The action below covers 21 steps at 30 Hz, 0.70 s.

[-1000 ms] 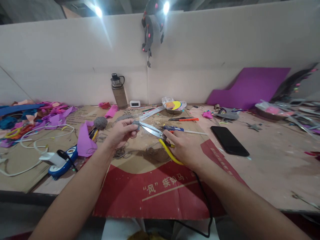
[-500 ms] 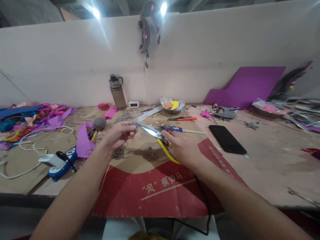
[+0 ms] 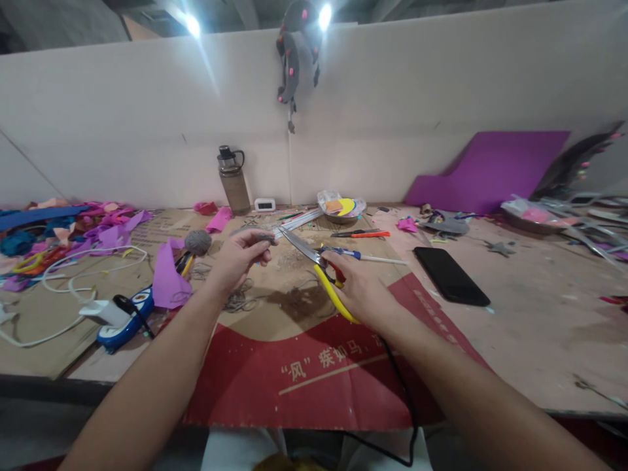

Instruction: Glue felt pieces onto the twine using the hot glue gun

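Observation:
My right hand (image 3: pixel 360 291) grips yellow-handled scissors (image 3: pixel 318 268), whose steel blades point up and left over the cardboard. My left hand (image 3: pixel 239 257) pinches a small grey piece (image 3: pixel 265 238) just left of the blade tips. Both hands hover above a brown and red cardboard sheet (image 3: pixel 314 366) scattered with grey thread scraps (image 3: pixel 239 300).
A grey yarn ball (image 3: pixel 197 241), purple felt (image 3: pixel 167 278) and a white cable (image 3: pixel 73 268) lie at the left. A black phone (image 3: pixel 450 275) rests right of the hands. A bottle (image 3: pixel 232 179), a small clock (image 3: pixel 265 204), a bowl (image 3: pixel 342 208) and an orange cutter (image 3: pixel 360 233) stand behind.
The scissors have tilted up and drawn back a little from the grey piece. My left hand has lifted slightly with the piece.

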Available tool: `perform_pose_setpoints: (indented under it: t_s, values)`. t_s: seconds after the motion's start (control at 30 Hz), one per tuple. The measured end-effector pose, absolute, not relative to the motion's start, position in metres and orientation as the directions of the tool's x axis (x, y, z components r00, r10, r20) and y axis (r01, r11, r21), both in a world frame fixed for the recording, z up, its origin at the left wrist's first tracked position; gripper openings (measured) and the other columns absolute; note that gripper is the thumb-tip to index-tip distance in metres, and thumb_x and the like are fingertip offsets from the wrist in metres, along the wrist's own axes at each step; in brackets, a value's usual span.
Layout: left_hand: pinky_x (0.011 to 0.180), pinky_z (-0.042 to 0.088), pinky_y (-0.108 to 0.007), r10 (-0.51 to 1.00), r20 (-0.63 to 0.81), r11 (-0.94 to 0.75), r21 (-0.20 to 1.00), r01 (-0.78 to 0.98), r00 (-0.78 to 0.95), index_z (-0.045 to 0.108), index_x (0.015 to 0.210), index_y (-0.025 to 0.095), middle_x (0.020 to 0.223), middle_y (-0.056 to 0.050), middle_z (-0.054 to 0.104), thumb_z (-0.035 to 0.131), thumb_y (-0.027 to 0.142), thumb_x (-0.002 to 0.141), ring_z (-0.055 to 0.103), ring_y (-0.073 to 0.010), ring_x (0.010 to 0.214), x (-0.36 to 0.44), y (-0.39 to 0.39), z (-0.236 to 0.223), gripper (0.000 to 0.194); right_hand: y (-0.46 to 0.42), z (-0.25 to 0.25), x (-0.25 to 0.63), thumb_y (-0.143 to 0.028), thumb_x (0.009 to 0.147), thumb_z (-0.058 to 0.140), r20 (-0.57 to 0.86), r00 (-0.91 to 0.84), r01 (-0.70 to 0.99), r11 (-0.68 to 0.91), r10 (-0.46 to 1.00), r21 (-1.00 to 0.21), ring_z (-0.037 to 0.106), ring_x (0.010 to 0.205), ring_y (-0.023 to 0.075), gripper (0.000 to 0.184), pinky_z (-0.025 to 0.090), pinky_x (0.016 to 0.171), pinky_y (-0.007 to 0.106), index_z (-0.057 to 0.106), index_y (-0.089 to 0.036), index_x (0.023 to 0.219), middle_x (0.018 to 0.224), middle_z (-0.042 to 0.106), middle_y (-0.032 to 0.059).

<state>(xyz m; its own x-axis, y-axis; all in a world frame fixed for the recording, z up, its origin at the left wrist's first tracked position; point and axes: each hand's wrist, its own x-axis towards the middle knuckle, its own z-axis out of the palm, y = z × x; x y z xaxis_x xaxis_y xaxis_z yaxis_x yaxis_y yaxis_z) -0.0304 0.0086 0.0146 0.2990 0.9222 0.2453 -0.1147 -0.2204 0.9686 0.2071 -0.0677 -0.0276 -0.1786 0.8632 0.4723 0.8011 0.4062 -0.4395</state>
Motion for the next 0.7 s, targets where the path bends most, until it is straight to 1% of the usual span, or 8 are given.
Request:
perform_pose_setpoints:
  t_s: [0.1, 0.23, 0.3, 0.4, 0.47, 0.53, 0.63, 0.7]
  values:
    - [0.067, 0.052, -0.027, 0.915, 0.298, -0.295, 0.954, -0.054, 0.27, 0.071, 0.087, 0.014, 0.079, -0.006, 0.071, 0.073, 0.025, 0.071, 0.065, -0.0133, 0.067, -0.0295, 0.0104, 0.0116, 0.019, -0.068, -0.027, 0.2067, -0.029, 0.086, 0.054, 0.448, -0.186, 0.812, 0.394, 0.875, -0.431, 0.06, 0.089, 0.0225, 0.043, 0.047, 0.076, 0.032, 0.052, -0.016, 0.127, 0.105, 0.064, 0.0127]
    - [0.079, 0.053, -0.033, 0.882, 0.398, -0.419, 0.908, 0.032, 0.251, 0.071, 0.091, 0.015, 0.09, -0.008, 0.072, 0.074, 0.026, 0.071, 0.068, -0.0192, 0.084, -0.029, 0.0112, 0.0108, 0.024, -0.0668, -0.0296, 0.2078, -0.028, 0.085, 0.056, 0.454, -0.171, 0.803, 0.391, 0.874, -0.449, 0.06, 0.091, 0.0223, 0.043, 0.046, 0.081, 0.033, 0.054, -0.018, 0.127, 0.107, 0.065, 0.0112]
    - [0.083, 0.053, -0.035, 0.847, 0.47, -0.505, 0.858, 0.096, 0.249, 0.071, 0.093, 0.016, 0.097, -0.01, 0.071, 0.072, 0.026, 0.073, 0.067, -0.0212, 0.09, -0.0292, 0.0113, 0.0108, 0.023, -0.0664, -0.0303, 0.2087, -0.026, 0.084, 0.057, 0.463, -0.167, 0.802, 0.393, 0.871, -0.45, 0.061, 0.092, 0.0223, 0.044, 0.046, 0.082, 0.033, 0.054, -0.017, 0.126, 0.108, 0.065, 0.0108]
    - [0.089, 0.051, -0.037, 0.764, 0.596, -0.644, 0.728, 0.236, 0.247, 0.072, 0.095, 0.018, 0.104, -0.01, 0.07, 0.067, 0.022, 0.076, 0.064, -0.0222, 0.099, -0.0307, 0.0124, 0.0091, 0.02, -0.0671, -0.029, 0.2093, -0.024, 0.082, 0.057, 0.45, -0.172, 0.827, 0.377, 0.876, -0.417, 0.061, 0.085, 0.0212, 0.045, 0.046, 0.075, 0.031, 0.055, -0.017, 0.126, 0.104, 0.066, 0.0107]
    - [0.09, 0.05, -0.038, 0.707, 0.662, -0.705, 0.638, 0.31, 0.248, 0.071, 0.097, 0.019, 0.107, -0.009, 0.069, 0.064, 0.017, 0.077, 0.062, -0.0219, 0.102, -0.0317, 0.0133, 0.0076, 0.021, -0.0681, -0.0274, 0.2086, -0.023, 0.08, 0.058, 0.439, -0.17, 0.853, 0.355, 0.882, -0.382, 0.06, 0.079, 0.02, 0.045, 0.044, 0.069, 0.029, 0.056, -0.018, 0.125, 0.099, 0.067, 0.0097]
    - [0.09, 0.05, -0.037, 0.674, 0.695, -0.733, 0.588, 0.343, 0.25, 0.07, 0.098, 0.02, 0.108, -0.009, 0.068, 0.062, 0.015, 0.077, 0.062, -0.0213, 0.103, -0.0321, 0.0134, 0.0066, 0.023, -0.0691, -0.0262, 0.2071, -0.023, 0.08, 0.058, 0.434, -0.168, 0.878, 0.334, 0.885, -0.342, 0.06, 0.076, 0.0193, 0.044, 0.042, 0.066, 0.028, 0.057, -0.019, 0.124, 0.096, 0.067, 0.0085]
    - [0.087, 0.051, -0.035, 0.664, 0.7, -0.74, 0.564, 0.367, 0.264, 0.068, 0.098, 0.019, 0.107, -0.008, 0.068, 0.061, 0.013, 0.076, 0.062, -0.02, 0.101, -0.0308, 0.0117, 0.0069, 0.024, -0.0707, -0.0254, 0.2041, -0.025, 0.081, 0.057, 0.424, -0.185, 0.908, 0.319, 0.887, -0.27, 0.06, 0.078, 0.0192, 0.042, 0.04, 0.065, 0.027, 0.057, -0.022, 0.123, 0.096, 0.066, 0.0078]
    - [0.087, 0.051, -0.034, 0.676, 0.686, -0.731, 0.575, 0.369, 0.269, 0.067, 0.097, 0.018, 0.105, -0.009, 0.068, 0.061, 0.011, 0.075, 0.063, -0.0193, 0.1, -0.0291, 0.01, 0.0077, 0.023, -0.0718, -0.0249, 0.2024, -0.028, 0.083, 0.055, 0.417, -0.197, 0.923, 0.312, 0.887, -0.227, 0.06, 0.08, 0.0196, 0.04, 0.04, 0.065, 0.027, 0.057, -0.023, 0.123, 0.096, 0.066, 0.0081]
